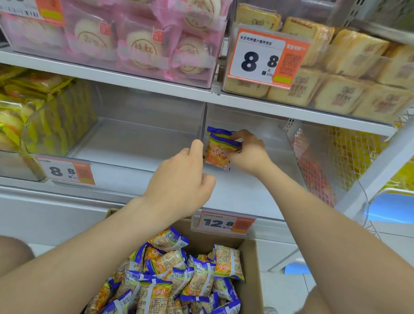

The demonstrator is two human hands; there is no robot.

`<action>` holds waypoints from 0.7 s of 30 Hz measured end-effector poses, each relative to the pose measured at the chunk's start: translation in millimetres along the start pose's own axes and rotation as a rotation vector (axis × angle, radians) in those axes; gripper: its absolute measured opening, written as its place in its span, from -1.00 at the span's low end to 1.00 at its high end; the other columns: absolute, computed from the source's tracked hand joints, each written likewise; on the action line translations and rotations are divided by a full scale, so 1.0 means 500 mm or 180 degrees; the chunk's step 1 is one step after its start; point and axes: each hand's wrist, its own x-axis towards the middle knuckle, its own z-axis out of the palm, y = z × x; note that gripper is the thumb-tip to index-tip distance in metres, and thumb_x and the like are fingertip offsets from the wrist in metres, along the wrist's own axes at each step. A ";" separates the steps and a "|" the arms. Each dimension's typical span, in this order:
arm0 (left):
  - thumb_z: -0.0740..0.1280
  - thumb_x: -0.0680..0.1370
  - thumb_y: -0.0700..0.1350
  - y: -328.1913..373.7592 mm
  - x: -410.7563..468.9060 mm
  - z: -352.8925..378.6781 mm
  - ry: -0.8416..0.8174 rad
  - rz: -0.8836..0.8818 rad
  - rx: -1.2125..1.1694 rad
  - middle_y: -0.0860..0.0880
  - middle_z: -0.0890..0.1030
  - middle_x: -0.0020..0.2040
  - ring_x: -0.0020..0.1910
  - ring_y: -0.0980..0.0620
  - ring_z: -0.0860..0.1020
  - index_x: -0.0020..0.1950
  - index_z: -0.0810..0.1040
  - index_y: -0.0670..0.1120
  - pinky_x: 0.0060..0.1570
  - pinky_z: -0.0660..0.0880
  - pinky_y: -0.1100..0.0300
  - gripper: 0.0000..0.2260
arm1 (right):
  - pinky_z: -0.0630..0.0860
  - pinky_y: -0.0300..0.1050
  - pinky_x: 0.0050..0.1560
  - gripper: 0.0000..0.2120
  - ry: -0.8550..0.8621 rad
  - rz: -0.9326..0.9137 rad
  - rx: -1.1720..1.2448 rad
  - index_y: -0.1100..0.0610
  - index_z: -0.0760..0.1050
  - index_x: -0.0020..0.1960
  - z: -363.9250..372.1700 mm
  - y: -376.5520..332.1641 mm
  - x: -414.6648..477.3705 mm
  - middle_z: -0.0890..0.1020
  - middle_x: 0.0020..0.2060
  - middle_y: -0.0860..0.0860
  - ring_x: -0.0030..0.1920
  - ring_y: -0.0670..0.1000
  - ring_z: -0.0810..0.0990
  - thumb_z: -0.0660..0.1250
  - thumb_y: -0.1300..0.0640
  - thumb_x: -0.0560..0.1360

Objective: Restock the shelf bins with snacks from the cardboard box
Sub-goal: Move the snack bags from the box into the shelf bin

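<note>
Your right hand [248, 152] reaches into the clear bin [247, 191] above the 12.8 price tag [222, 223]. Its fingers are curled round two orange-and-blue snack packets [217, 149], held upright near the bin's left wall. Your left hand [182, 179] is just beside them, fingers curled in, one tip raised at the front packet's left edge. You cannot tell whether it pinches the packet or only sits close. The cardboard box [250, 258] is below the shelf between your knees, with loose packets of the same snack [167, 289] heaped inside. The neighbouring bin [133, 142] to the left carries an 8.8 tag [65, 171]. The upper shelf holds pink-wrapped round cakes [140, 44] and tan square cakes [350, 56].
</note>
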 end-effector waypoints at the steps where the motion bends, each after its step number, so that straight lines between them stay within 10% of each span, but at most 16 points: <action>1: 0.25 0.55 -0.12 0.000 0.000 -0.001 -0.0004 -0.0010 -0.0012 -0.01 0.42 -0.23 -0.35 0.01 0.41 0.10 0.23 -0.03 -0.43 0.19 0.12 -0.78 | 0.51 -0.23 -0.26 -0.59 -0.0004 0.0189 0.0101 0.07 0.45 0.34 0.005 -0.003 0.006 0.62 0.07 0.10 -0.06 0.08 0.65 0.44 0.11 0.52; 6: 0.25 0.54 -0.13 0.000 -0.001 -0.003 -0.0013 -0.0016 -0.0002 -0.01 0.42 -0.22 -0.36 0.04 0.37 0.08 0.23 -0.04 -0.42 0.16 0.14 -0.78 | 0.68 0.09 0.06 -0.70 0.0117 0.0616 0.0327 0.19 0.52 0.23 0.023 -0.025 0.026 0.68 0.03 0.13 0.01 0.18 0.69 0.40 0.15 0.52; 21: 0.24 0.57 -0.13 0.001 -0.005 -0.012 -0.0141 -0.0019 -0.0077 -0.01 0.46 -0.19 -0.30 0.01 0.45 0.12 0.28 -0.05 -0.42 0.21 0.15 -0.82 | 0.67 0.03 -0.03 -0.55 0.0436 0.0521 0.0435 0.08 0.40 0.27 0.037 -0.022 0.014 0.63 0.11 0.16 0.06 0.18 0.66 0.50 0.08 0.48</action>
